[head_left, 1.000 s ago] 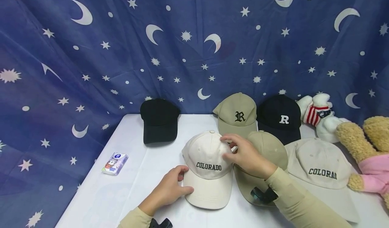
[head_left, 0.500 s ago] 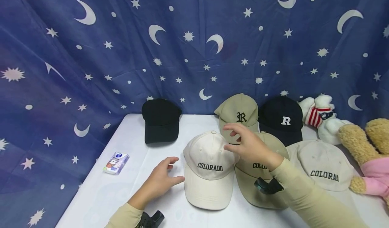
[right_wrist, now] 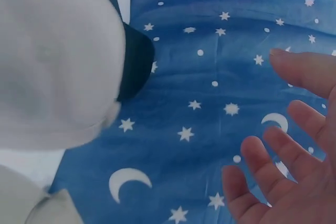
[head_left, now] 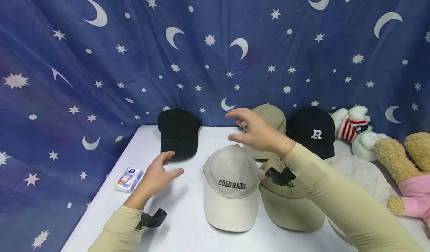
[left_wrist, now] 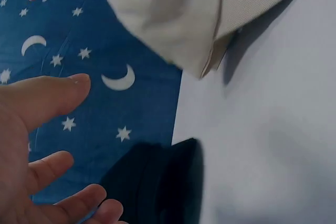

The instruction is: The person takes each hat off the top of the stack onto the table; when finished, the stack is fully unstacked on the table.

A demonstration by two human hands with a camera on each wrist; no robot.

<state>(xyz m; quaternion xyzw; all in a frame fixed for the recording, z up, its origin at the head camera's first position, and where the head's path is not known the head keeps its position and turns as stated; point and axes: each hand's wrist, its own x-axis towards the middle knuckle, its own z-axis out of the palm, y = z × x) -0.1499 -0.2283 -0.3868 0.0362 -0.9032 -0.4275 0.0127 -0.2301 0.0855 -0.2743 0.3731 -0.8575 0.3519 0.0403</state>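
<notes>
A cream COLORADO baseball cap (head_left: 231, 207) lies brim forward on the white table, with no hand on it. My left hand (head_left: 157, 175) hovers left of it, fingers and thumb spread, just in front of a plain black cap (head_left: 179, 134). Above and behind the cream cap, my right hand (head_left: 260, 130) hangs in the air, partly hiding a khaki cap (head_left: 273, 115). Both palms hold nothing: in the left wrist view the left hand (left_wrist: 37, 150) is apart from the black cap (left_wrist: 152, 182), and the right wrist view shows loosely extended right fingers (right_wrist: 268, 161).
To the right are a tan cap (head_left: 292, 212), a navy cap with an R (head_left: 310, 128) and a beige cap (head_left: 361, 173) partly behind my forearm. Plush toys (head_left: 403, 162) line the right edge. A small tissue pack (head_left: 129, 179) lies left. A starry curtain (head_left: 201, 50) hangs behind.
Both hands have let go of the cream cap, which stays in place. The left hand has moved left and away toward the black cap; the right has lifted up and back.
</notes>
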